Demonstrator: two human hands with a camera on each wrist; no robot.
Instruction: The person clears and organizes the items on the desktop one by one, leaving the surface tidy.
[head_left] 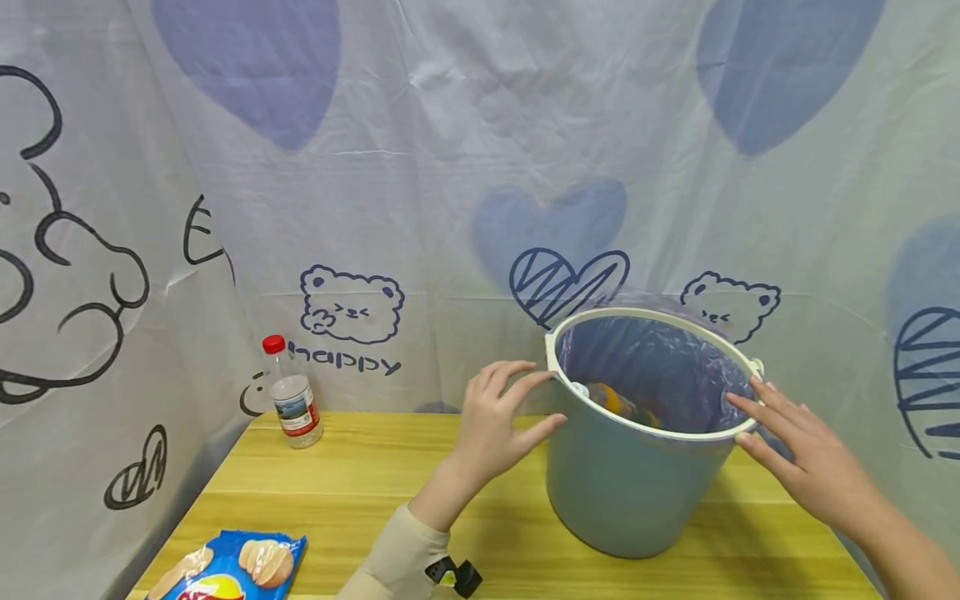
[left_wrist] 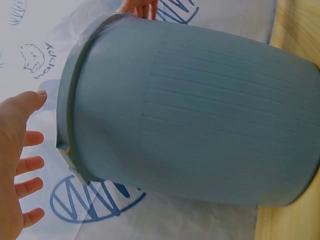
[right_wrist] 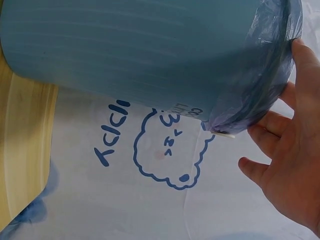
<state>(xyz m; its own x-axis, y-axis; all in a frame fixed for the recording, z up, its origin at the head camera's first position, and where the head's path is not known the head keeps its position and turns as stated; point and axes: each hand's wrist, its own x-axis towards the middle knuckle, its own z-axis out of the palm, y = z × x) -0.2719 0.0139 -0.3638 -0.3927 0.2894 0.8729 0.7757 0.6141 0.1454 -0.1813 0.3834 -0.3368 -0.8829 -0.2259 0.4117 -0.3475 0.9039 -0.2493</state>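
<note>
A grey-blue trash can with a white rim stands upright on the table, lined with a thin purple bag. Inside it lies a bottle with an orange label. My left hand hovers beside the can's left rim, fingers spread; the left wrist view shows a gap between them and the can. At the opposite side my right hand holds the rim, one finger reaching over the edge and the thumb outside. In the right wrist view, its fingers touch the bag folded over the edge.
A clear plastic bottle with a red cap stands at the table's back left. A blue chip bag lies at the front left. Behind the wooden table hangs a printed curtain, close to the can.
</note>
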